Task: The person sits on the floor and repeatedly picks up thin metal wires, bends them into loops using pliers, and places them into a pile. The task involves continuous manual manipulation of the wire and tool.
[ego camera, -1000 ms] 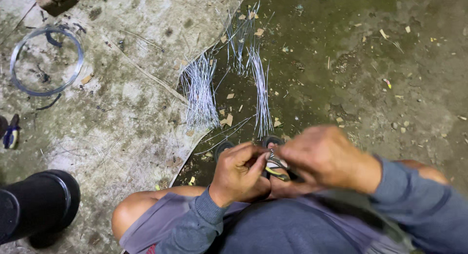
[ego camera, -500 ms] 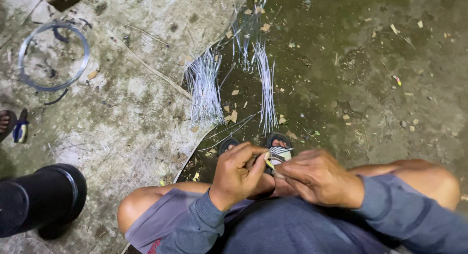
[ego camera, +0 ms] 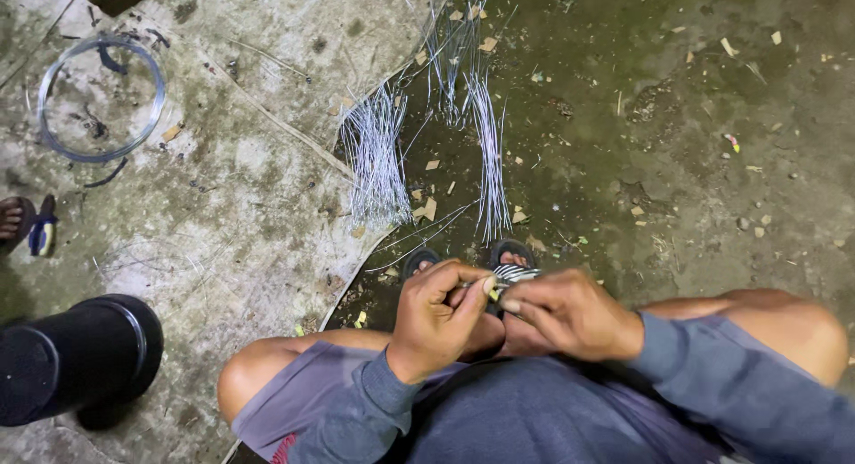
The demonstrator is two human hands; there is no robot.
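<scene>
Rough ground fills the view: pale, stained concrete point(ego camera: 223, 206) on the left and darker, damp earth point(ego camera: 695, 143) on the right, littered with small chips. The person squats over it, bare knees to either side, both hands meeting in front of the sandalled feet point(ego camera: 512, 266).

The left hand point(ego camera: 436, 317) is curled shut, thumb and forefinger pinching the near end of a short wire piece point(ego camera: 497, 286). The right hand point(ego camera: 570, 314) closes on the same piece from the other side, fingertips pressed against those of the left. Only a short stretch of the wire shows between the fingers; it is thin, silvery and catches the light, and its full shape cannot be told.

On the ground ahead of the feet lie two bundles of cut wire lengths, one spread like a fan point(ego camera: 374, 161) at the edge of the concrete, the other narrower and straighter point(ego camera: 490, 161) on the dark earth. Both are bright, thin and loosely parallel. Far left, a coil of wire point(ego camera: 53, 72) lies flat. A black cylindrical container point(ego camera: 80, 357) stands at the lower left, and another person's sandalled foot point(ego camera: 13, 222) shows at the left edge.
</scene>
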